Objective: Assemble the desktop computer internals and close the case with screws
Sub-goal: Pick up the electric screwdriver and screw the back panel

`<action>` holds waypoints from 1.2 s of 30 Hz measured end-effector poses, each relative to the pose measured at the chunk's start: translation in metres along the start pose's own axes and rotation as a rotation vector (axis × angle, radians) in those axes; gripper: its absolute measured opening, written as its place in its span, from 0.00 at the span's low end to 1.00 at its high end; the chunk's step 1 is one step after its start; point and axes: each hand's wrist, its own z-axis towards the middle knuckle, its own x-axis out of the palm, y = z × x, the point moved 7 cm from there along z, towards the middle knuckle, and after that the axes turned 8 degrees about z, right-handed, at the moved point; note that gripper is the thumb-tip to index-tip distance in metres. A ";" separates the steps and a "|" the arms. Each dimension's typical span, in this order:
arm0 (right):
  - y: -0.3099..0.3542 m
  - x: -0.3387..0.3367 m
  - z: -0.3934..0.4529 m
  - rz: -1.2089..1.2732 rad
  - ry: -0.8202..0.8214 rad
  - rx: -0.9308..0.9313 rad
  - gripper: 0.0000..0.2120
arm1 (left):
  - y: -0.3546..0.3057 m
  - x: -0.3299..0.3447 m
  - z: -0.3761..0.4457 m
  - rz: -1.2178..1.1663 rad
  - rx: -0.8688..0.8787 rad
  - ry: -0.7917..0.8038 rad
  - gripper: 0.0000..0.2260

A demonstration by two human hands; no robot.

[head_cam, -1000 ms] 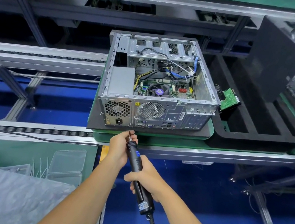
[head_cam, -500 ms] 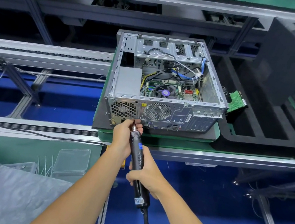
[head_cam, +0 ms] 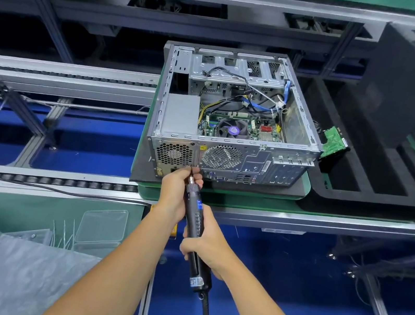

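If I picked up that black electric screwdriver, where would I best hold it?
Probably the ribbed black barrel of the screwdriver, from the cord end, as the right hand does. It is long and slim, so the left hand steadies it near the bit at the computer case.

Conveyor line (head_cam: pixel 300 217) across mid-frame carries green pallet (head_cam: pixel 302 189); black mat (head_cam: pixel 143 171) on it under computer case (head_cam: pixel 228 158); black foam tray (head_cam: pixel 359 193) at right.

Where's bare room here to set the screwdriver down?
Bare slots in the black foam tray right of the computer case, past the green circuit board. Green pallet edge in front is narrow. Crowded: plastic bags, lower left, and where both hands hold the screwdriver.
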 end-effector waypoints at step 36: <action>0.003 0.009 -0.001 0.102 -0.031 0.008 0.27 | -0.001 -0.008 0.002 0.015 0.004 -0.048 0.07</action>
